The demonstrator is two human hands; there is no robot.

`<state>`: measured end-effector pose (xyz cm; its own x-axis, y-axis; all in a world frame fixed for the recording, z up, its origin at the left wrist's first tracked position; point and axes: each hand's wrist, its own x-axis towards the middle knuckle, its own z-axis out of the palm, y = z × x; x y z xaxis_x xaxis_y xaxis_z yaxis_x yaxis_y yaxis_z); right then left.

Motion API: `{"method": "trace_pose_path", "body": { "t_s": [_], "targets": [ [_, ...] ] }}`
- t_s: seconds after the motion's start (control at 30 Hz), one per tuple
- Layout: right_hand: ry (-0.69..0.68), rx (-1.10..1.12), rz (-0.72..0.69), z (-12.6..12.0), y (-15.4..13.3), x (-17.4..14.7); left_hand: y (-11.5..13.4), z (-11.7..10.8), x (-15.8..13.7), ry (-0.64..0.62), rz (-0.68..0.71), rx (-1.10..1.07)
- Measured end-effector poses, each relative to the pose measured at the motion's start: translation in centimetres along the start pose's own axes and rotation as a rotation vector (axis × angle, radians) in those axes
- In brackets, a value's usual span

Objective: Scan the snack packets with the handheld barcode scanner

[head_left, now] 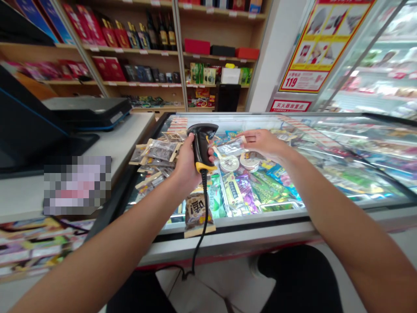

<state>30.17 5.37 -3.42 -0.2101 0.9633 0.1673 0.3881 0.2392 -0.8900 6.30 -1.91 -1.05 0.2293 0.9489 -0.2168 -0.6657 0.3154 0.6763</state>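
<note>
My left hand is closed round the handle of a black and yellow barcode scanner. Its cable hangs down over the front edge of the freezer. Pinched in the fingers of my right hand is a small, pale, shiny packet, held in front of the scanner head. A brown snack packet lies on the glass below the scanner. To the left of the scanner is a pile of similar brown packets. Colourful ice cream packs and round tubs show beneath my right hand.
The glass-topped freezer spans the front. At left, a counter bears a dark flat device, a dark screen and a blurred-out item. Shelves with bottles and boxes stand behind; a glass-fronted cabinet is at right.
</note>
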Motion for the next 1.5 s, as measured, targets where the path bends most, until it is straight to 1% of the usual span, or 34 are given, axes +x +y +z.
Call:
{"method": "trace_pose_path", "body": {
  "t_s": [0.07, 0.13, 0.23, 0.3, 0.37, 0.47, 0.77, 0.83, 0.9, 0.97, 1.03, 1.1, 1.13, 1.17, 1.2, 1.23, 1.3, 1.33, 1.37, 1.4, 1.47, 1.5],
  "targets": [
    [0.114, 0.102, 0.026, 0.1, 0.3, 0.3, -0.1, 0.0, 0.0, -0.019, 0.001, 0.056],
    [0.231, 0.108, 0.018, 0.1, 0.6, 0.7, -0.3, 0.0, 0.0, -0.045, 0.002, 0.15],
    [0.408, -0.044, -0.045, -0.1, 1.0, 1.0, -0.6, 0.0, 0.0, -0.102, 0.039, 0.321],
    [0.462, -0.182, -0.089, -0.3, 1.1, 1.1, -0.9, -0.1, -0.1, -0.145, 0.075, 0.421],
    [0.464, -0.28, -0.123, -0.5, 1.1, 1.1, -1.2, -0.1, -0.2, -0.173, 0.093, 0.485],
    [0.438, -0.348, -0.144, -0.6, 1.1, 1.0, -1.4, -0.1, -0.4, -0.188, 0.091, 0.517],
    [0.42, -0.403, -0.164, -0.7, 1.0, 1.1, -1.3, -0.1, -0.5, -0.245, 0.067, 0.529],
    [0.404, -0.43, -0.16, -1.2, 1.2, 1.2, -1.3, -0.1, -0.5, -0.244, 0.063, 0.534],
    [0.403, -0.491, -0.135, -2.3, 1.6, 1.2, -1.1, -0.1, -0.5, -0.237, 0.071, 0.536],
    [0.448, -0.6, -0.082, -3.8, 2.1, 1.1, -0.7, 0.0, -0.5, -0.223, 0.094, 0.538],
    [0.531, -0.745, -0.022, -5.1, 2.3, 0.9, -0.1, 0.2, -0.5, -0.199, 0.129, 0.536],
    [0.589, -0.867, -0.026, -5.4, 2.0, 0.6, 0.6, 0.3, -0.4, -0.169, 0.173, 0.534],
    [0.588, -0.884, -0.059, -5.0, 1.5, 0.3, 1.0, 0.3, -0.4, -0.154, 0.197, 0.535],
    [0.55, -0.866, -0.107, -4.2, 0.8, 0.0, 1.4, 0.4, -0.3, -0.139, 0.22, 0.537],
    [0.47, -0.809, -0.167, -2.9, -0.1, -0.5, 1.8, 0.3, -0.3, -0.124, 0.242, 0.538],
    [0.322, -0.705, -0.221, -1.3, -1.0, -1.0, 2.1, 0.3, -0.2, -0.114, 0.26, 0.536],
    [-0.105, -0.532, -0.305, 2.4, -2.8, -2.5, 2.6, 0.1, -0.1, -0.105, 0.299, 0.522],
    [-0.28, -0.485, -0.378, 4.3, -3.5, -3.3, 2.8, 0.0, -0.1, -0.107, 0.316, 0.513],
    [-0.423, -0.441, -0.472, 6.1, -4.0, -4.1, 2.9, -0.2, 0.0, -0.112, 0.331, 0.504],
    [-0.513, -0.407, -0.569, 7.7, -4.4, -4.9, 3.0, -0.3, 0.0, -0.117, 0.344, 0.496],
    [-0.587, -0.417, -0.732, 10.3, -4.6, -6.3, 3.1, -0.4, 0.0, -0.122, 0.352, 0.491],
    [-0.608, -0.451, -0.795, 11.1, -4.6, -6.8, 3.0, -0.4, 0.0, -0.124, 0.35, 0.491]
  ]
}}
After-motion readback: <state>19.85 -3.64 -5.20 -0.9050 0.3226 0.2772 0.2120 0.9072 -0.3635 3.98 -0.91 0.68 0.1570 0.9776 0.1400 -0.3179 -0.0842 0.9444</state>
